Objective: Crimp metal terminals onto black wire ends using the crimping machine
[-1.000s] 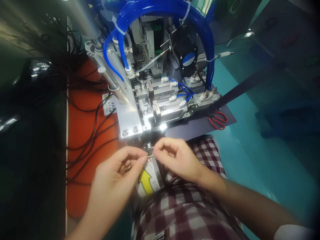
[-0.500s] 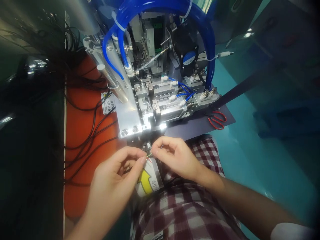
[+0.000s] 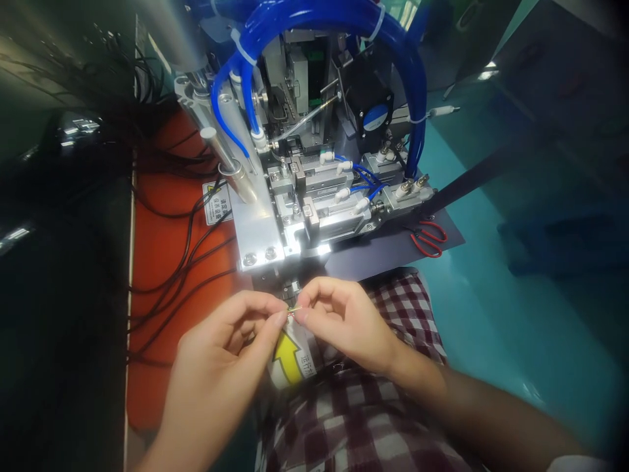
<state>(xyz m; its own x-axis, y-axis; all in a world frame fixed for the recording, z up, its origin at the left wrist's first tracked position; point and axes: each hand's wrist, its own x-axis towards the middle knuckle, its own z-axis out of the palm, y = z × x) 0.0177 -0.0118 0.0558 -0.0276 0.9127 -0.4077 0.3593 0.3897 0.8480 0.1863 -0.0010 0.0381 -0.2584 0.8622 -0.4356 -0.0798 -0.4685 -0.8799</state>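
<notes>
Between my two hands are some thin coloured wires [image 3: 293,310], yellow-green and red, very small in view. My left hand [image 3: 223,347] pinches them between thumb and index finger. From the other side, my right hand [image 3: 341,321] is closed in a pinch at the wires' other end, its fingertips almost touching those of the left. Just beneath lies a white label with a yellow arrow [image 3: 289,357], partly covered by my hands. Right behind my fingertips is the front end of a metal machine [image 3: 265,252].
Thick blue air tubes [image 3: 417,72] arch over the machine and its cylinders [image 3: 339,210]. Red-handled pliers [image 3: 430,239] lie on the grey mat [image 3: 358,259] at the right. Black cables [image 3: 187,242] run across an orange surface [image 3: 160,387] at the left.
My right hand has come slightly lower, and its fingertips now meet the wires near my left fingertips. The red wire end shows less. The view has shifted a little.
</notes>
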